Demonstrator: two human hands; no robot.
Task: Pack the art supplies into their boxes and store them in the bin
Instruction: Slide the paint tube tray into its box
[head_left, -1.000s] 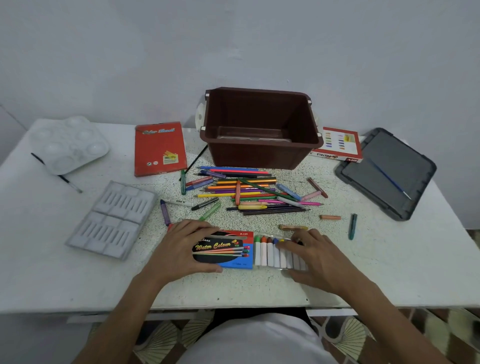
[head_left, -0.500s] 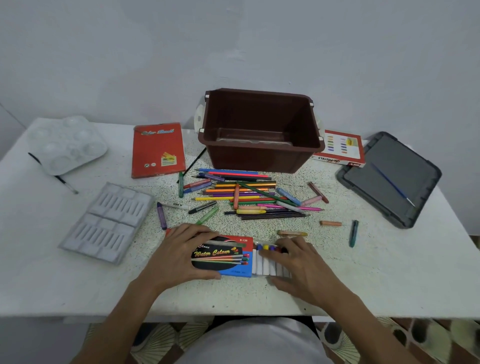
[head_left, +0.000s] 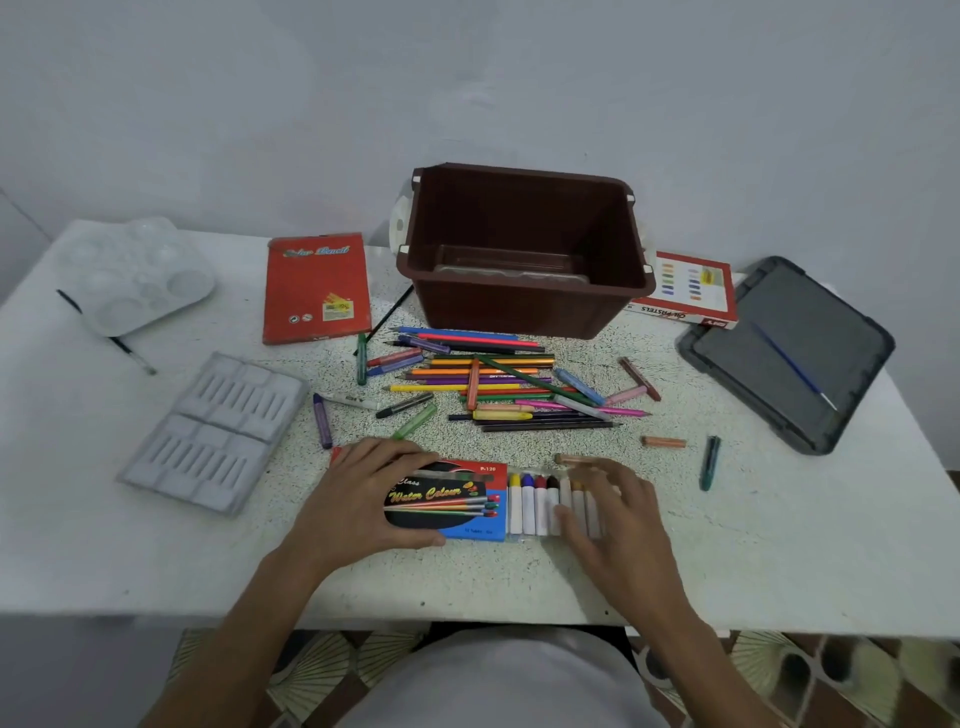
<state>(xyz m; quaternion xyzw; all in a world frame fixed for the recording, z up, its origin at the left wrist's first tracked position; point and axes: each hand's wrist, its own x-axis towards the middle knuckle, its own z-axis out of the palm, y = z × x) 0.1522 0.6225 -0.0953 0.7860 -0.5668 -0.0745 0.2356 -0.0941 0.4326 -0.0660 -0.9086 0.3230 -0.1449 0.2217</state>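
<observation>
On the table's near edge lies a water colour box, red, blue and black. My left hand grips it, fingers over the top and thumb along the near side. A row of white paint tubes with coloured caps sticks out of the box's right end. My right hand, slightly blurred, rests with spread fingers on the tubes' right part and hides them there. Behind lies a pile of coloured pencils and pens. The brown bin stands open at the back.
A red colour pencil box, a grey pastel tray and a white palette lie left. An oil pastels box and the grey lid with a blue brush lie right. Loose pastels are scattered nearby.
The row of tubes slid partly into the box, then more of it shows again. My right hand has shifted a little to the right; my left hand stays on the box.
</observation>
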